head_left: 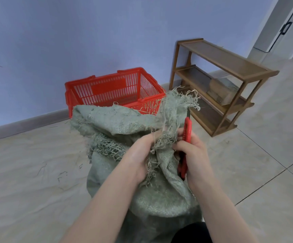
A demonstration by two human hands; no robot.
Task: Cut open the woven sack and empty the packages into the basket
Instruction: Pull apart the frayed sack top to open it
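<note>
A grey-green woven sack (124,123) stands on the floor in front of me, its top frayed and torn with loose threads. My left hand (138,155) grips the bunched neck of the sack. My right hand (193,151) holds a red utility knife (187,130) upright against the right side of the bunched fabric, blade end pointing up. A red plastic basket (110,88) sits behind the sack against the wall; I see only stray fibres in it. The packages are hidden inside the sack.
A brown wooden three-tier shelf (221,81) stands at the right against the wall, with a cardboard box (221,90) on its middle tier. The blue wall (72,41) runs behind, a white door (286,23) is far right. Pale floor tiles (28,172) carry loose threads.
</note>
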